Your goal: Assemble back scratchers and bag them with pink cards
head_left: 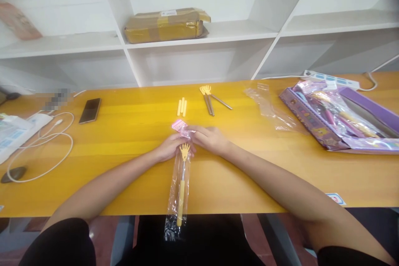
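My left hand (168, 148) and my right hand (211, 139) meet at the pink-printed top (178, 125) of a clear plastic bag (173, 199). Both are closed on it, with some fingertips hidden behind the film. Inside the bag hangs a back scratcher (181, 199), its yellow hand-shaped head up, a metal rod below it and a yellow grip at the bottom end. The bag's lower end reaches past the table's front edge. Beyond my hands lie several yellow grip tubes (182, 107) and some back scratcher rods (208, 102), at least two with yellow claw heads.
At right stands an open purple box (324, 133) with bagged back scratchers; empty clear bags (269, 108) lie beside it. A power strip (332, 80) is behind. At left are a phone (90, 110), white cable (72, 145) and mouse (14, 174). A taped carton (165, 27) sits on the shelf.
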### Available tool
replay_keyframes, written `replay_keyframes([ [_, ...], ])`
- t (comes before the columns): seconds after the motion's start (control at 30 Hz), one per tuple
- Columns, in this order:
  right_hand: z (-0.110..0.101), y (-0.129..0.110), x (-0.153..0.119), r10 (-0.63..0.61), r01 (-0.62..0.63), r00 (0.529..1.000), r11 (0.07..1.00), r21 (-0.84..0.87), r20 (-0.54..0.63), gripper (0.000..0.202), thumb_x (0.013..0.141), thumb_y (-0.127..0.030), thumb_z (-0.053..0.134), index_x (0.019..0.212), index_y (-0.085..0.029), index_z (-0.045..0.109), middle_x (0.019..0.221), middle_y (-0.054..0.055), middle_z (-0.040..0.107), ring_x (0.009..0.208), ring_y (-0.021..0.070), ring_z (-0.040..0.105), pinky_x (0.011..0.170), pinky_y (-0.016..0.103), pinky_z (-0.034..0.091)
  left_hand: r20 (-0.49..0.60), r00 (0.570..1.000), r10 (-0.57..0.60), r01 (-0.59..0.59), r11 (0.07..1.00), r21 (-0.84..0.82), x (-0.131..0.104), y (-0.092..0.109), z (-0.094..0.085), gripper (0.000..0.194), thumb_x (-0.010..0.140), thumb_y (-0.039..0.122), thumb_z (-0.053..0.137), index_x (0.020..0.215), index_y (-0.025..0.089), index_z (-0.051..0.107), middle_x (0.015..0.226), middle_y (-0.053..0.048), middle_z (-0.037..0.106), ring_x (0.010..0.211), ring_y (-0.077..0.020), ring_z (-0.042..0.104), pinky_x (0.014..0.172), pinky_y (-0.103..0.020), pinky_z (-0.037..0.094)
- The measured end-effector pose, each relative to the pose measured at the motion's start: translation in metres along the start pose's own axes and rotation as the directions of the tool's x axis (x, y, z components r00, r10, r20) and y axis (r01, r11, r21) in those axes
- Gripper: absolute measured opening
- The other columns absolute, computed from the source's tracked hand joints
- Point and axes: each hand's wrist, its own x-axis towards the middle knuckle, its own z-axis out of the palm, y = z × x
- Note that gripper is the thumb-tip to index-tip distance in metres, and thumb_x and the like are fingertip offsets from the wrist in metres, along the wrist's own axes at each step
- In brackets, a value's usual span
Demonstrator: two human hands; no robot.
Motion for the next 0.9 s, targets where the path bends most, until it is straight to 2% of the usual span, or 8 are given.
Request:
replay_keyframes([
  [0.1,0.004,0.004,-0.001,-0.03,0.038,0.996,0.995,0.097,-0.086,0.01,0.112,-0.029,0.063,0.105,-0.025,0.069,0.127,0.007,0.082,0.092,0.0156,0.08,0.062,0.026,0.058,0.023,1.0,0.015,-0.016,0.998,0.06,-0.001,-0.002,-0.002,0.037,0.093,0.046,0.08,0.1,0.011,0.071,0.09,-0.019,0.082,0.07,-0.0264,0.078,0.067,-0.037,0.061],
  [0.23,0.005,0.006,-0.002,-0.053,0.069,0.991,0.989,0.129,-0.121,0.016,0.11,-0.027,0.065,0.095,-0.024,0.065,0.115,0.007,0.084,0.083,0.0148,0.08,0.062,0.026,0.059,0.055,0.998,0.031,-0.038,0.991,0.13,-0.002,-0.004,-0.004,0.037,0.096,0.048,0.077,0.101,0.012,0.071,0.093,-0.019,0.083,0.074,-0.0256,0.079,0.072,-0.037,0.062],
  [0.5,-0.002,0.006,0.001,-0.173,0.197,0.969,0.972,0.131,-0.176,0.006,0.109,-0.024,0.068,0.103,-0.023,0.067,0.117,0.008,0.084,0.087,0.0153,0.082,0.065,0.026,0.061,0.068,0.997,0.045,-0.053,0.99,0.134,-0.003,-0.005,-0.004,0.039,0.097,0.05,0.077,0.103,0.012,0.071,0.095,-0.019,0.083,0.076,-0.0253,0.079,0.074,-0.036,0.062],
  [0.57,-0.005,0.006,0.001,-0.188,0.206,0.972,0.97,0.129,-0.141,0.003,0.111,-0.024,0.066,0.112,-0.022,0.068,0.119,0.008,0.084,0.089,0.0152,0.082,0.069,0.026,0.063,0.058,0.997,0.056,-0.062,0.991,0.115,-0.003,-0.004,-0.003,0.039,0.096,0.049,0.077,0.106,0.012,0.069,0.093,-0.018,0.083,0.076,-0.0251,0.079,0.074,-0.036,0.062],
  [0.67,-0.009,0.006,0.0,-0.192,0.195,0.981,0.976,0.101,-0.038,0.013,0.113,-0.026,0.061,0.122,-0.022,0.069,0.122,0.007,0.083,0.09,0.0148,0.082,0.074,0.026,0.063,0.051,0.997,0.062,-0.067,0.993,0.098,-0.003,-0.004,-0.002,0.039,0.095,0.048,0.079,0.108,0.013,0.066,0.091,-0.017,0.083,0.074,-0.0246,0.078,0.073,-0.036,0.062],
  [0.9,-0.017,0.004,0.004,-0.254,0.256,0.966,0.966,-0.04,0.052,0.013,0.113,-0.024,0.058,0.109,-0.023,0.071,0.116,0.004,0.083,0.071,0.0133,0.072,0.058,0.03,0.052,0.052,0.996,0.071,-0.075,0.995,0.07,-0.003,-0.001,0.001,0.038,0.093,0.045,0.082,0.109,0.014,0.065,0.088,-0.016,0.082,0.072,-0.0256,0.078,0.069,-0.036,0.06],
])
